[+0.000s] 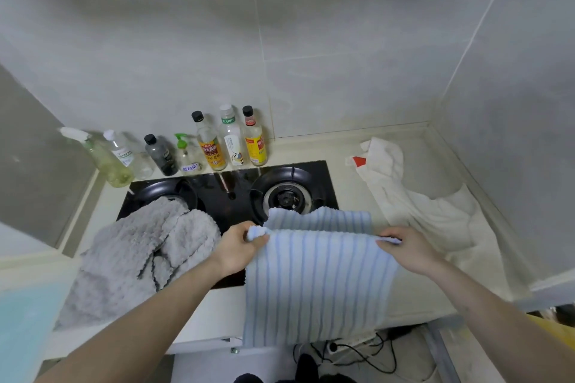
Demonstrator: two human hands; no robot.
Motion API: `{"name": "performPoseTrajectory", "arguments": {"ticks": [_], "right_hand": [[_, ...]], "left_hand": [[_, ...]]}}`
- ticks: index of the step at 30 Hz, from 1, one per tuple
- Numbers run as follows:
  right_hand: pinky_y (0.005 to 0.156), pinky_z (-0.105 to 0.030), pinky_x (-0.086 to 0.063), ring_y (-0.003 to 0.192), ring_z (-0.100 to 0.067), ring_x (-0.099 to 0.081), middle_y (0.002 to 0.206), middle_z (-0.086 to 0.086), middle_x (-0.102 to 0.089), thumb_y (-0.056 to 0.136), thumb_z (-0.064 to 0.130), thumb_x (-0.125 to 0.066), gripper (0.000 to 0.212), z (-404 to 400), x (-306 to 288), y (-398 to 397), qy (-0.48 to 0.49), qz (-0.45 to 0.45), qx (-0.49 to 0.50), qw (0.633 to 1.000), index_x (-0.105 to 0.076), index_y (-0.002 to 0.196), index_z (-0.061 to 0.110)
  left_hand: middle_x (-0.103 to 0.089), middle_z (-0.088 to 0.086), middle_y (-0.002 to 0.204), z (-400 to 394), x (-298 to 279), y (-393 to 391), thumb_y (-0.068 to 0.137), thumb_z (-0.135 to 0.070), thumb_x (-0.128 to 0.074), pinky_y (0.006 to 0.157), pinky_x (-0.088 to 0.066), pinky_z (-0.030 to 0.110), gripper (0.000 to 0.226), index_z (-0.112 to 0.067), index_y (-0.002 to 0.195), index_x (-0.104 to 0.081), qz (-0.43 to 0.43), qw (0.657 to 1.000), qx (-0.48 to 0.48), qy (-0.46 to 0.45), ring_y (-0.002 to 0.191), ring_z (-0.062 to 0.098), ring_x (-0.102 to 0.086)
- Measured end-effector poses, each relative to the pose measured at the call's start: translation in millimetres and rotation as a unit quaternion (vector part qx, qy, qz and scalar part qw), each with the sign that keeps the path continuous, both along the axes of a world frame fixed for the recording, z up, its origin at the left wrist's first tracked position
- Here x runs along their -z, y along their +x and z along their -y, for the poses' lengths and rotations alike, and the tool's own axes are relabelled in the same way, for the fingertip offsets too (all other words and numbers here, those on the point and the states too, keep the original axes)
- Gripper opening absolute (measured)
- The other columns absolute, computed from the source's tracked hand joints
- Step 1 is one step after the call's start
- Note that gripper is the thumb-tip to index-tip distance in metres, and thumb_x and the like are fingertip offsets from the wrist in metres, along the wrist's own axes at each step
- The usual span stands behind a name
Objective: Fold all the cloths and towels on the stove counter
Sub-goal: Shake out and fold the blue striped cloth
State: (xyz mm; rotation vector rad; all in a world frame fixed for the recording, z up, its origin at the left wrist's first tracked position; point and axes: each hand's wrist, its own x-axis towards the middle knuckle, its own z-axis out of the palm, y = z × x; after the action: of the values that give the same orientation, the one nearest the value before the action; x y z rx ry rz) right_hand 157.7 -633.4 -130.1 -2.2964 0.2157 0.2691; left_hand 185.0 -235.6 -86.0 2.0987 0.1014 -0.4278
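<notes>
Clearly soft and light, the striped towel [317, 274] droops from both hands: left hand [239, 246] and right hand [404, 247] pinch its top corners, the best hold.

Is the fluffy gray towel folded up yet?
No. The gray towel lies crumpled and bunched over the stove's left side.

Home kitchen, small and plain. Black two-burner gas stove [230, 196] set into a cream counter [351, 190], tucked in a corner of grey-tiled wall [342, 40]. Row of sauce and condiment bottles [231, 140] along the far edge, with a pump dispenser [186, 154] and a spray bottle [99, 155] at far left. Towels lie on the counter and stove.
</notes>
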Motion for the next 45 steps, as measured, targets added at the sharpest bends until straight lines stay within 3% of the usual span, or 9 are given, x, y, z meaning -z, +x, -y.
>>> {"name": "performPoseTrajectory", "arguments": {"ticks": [3, 10, 16, 19, 22, 32, 37, 40, 45], "right_hand": [[0.064, -0.024, -0.043, 0.07, -0.006, -0.06, 0.072, 0.014, -0.069, 0.09, 0.02, -0.074, 0.023, 3, 7, 20, -0.004, 0.002, 0.014, 1.0, -0.067, 0.074, 0.035], [0.057, -0.025, -0.037, 0.054, -0.008, -0.046, 0.05, 0.017, -0.051, 0.09, 0.028, -0.069, 0.039, 1, 23, 52, -0.024, -0.028, 0.036, 0.999, -0.058, 0.054, 0.04], [0.055, -0.027, -0.025, 0.06, -0.016, -0.035, 0.062, 0.002, -0.04, 0.091, 0.022, -0.064, 0.034, -9, 32, 68, 0.034, -0.057, 0.106, 0.992, -0.045, 0.069, 0.006], [0.054, -0.025, -0.029, 0.063, -0.017, -0.04, 0.068, 0.0, -0.047, 0.09, 0.024, -0.069, 0.032, -14, 40, 71, 0.079, -0.072, 0.186, 0.977, -0.057, 0.08, -0.004], [0.056, -0.024, -0.037, 0.067, -0.02, -0.053, 0.071, -0.003, -0.059, 0.09, 0.023, -0.072, 0.018, -19, 44, 79, 0.097, -0.06, 0.216, 0.97, -0.068, 0.081, 0.007], [0.063, -0.026, -0.042, 0.074, -0.022, -0.062, 0.074, -0.003, -0.066, 0.089, 0.02, -0.073, 0.01, -26, 67, 106, 0.042, -0.041, 0.202, 0.978, -0.071, 0.082, 0.014], [0.079, -0.028, -0.047, 0.094, -0.026, -0.067, 0.096, -0.003, -0.073, 0.092, 0.021, -0.067, 0.01, -22, 81, 113, -0.034, -0.042, 0.148, 0.988, -0.072, 0.098, 0.016], [0.102, -0.032, -0.044, 0.12, -0.028, -0.061, 0.13, -0.006, -0.064, 0.092, 0.023, -0.069, 0.044, -18, 89, 117, -0.074, -0.052, 0.087, 0.992, -0.06, 0.134, 0.012], [0.119, -0.039, -0.031, 0.14, -0.028, -0.043, 0.155, -0.005, -0.044, 0.091, 0.043, -0.064, 0.076, -12, 115, 122, -0.161, -0.121, -0.016, 0.979, -0.033, 0.156, 0.018]], "left_hand": [[-0.058, -0.007, 0.071, 1, 5, 21, 0.093, -0.036, -0.07, 0.064, -0.045, 0.03, 0.026, -0.014, 0.082, -0.061, -0.006, 1.0, -0.007, 0.012, 0.066, 0.01, -0.054], [-0.058, -0.001, 0.079, 9, 26, 57, 0.096, -0.036, -0.065, 0.065, -0.043, 0.029, 0.03, -0.006, 0.097, -0.063, -0.023, 0.998, -0.011, 0.049, 0.071, 0.013, -0.052], [-0.056, -0.003, 0.076, 15, 35, 77, 0.095, -0.038, -0.063, 0.062, -0.042, 0.027, 0.033, -0.005, 0.095, -0.061, -0.044, 0.997, -0.015, 0.069, 0.066, 0.013, -0.049], [-0.057, -0.002, 0.077, 15, 39, 86, 0.094, -0.04, -0.063, 0.063, -0.043, 0.029, 0.036, -0.005, 0.098, -0.062, -0.045, 0.995, -0.018, 0.082, 0.067, 0.013, -0.05], [-0.057, -0.003, 0.075, 18, 43, 94, 0.095, -0.042, -0.062, 0.061, -0.042, 0.028, 0.031, -0.012, 0.087, -0.059, -0.046, 0.993, -0.019, 0.106, 0.065, 0.014, -0.051], [-0.067, 0.001, 0.088, 28, 52, 120, 0.094, -0.045, -0.057, 0.063, -0.052, 0.032, 0.027, -0.019, 0.094, -0.059, -0.055, 0.978, 0.007, 0.204, 0.075, 0.019, -0.066], [-0.055, -0.001, 0.117, 26, 60, 132, 0.089, -0.036, -0.062, 0.085, -0.056, 0.04, 0.033, -0.023, 0.117, -0.052, -0.056, 0.956, 0.068, 0.28, 0.101, 0.022, -0.06], [-0.05, 0.001, 0.127, 30, 66, 140, 0.088, -0.034, -0.063, 0.096, -0.051, 0.043, 0.039, -0.022, 0.123, -0.05, -0.05, 0.949, 0.095, 0.297, 0.115, 0.023, -0.05], [-0.043, 0.003, 0.149, 41, 72, 148, 0.091, -0.036, -0.059, 0.105, -0.046, 0.042, 0.067, -0.02, 0.151, -0.034, -0.066, 0.927, 0.157, 0.333, 0.136, 0.027, -0.039]]}}
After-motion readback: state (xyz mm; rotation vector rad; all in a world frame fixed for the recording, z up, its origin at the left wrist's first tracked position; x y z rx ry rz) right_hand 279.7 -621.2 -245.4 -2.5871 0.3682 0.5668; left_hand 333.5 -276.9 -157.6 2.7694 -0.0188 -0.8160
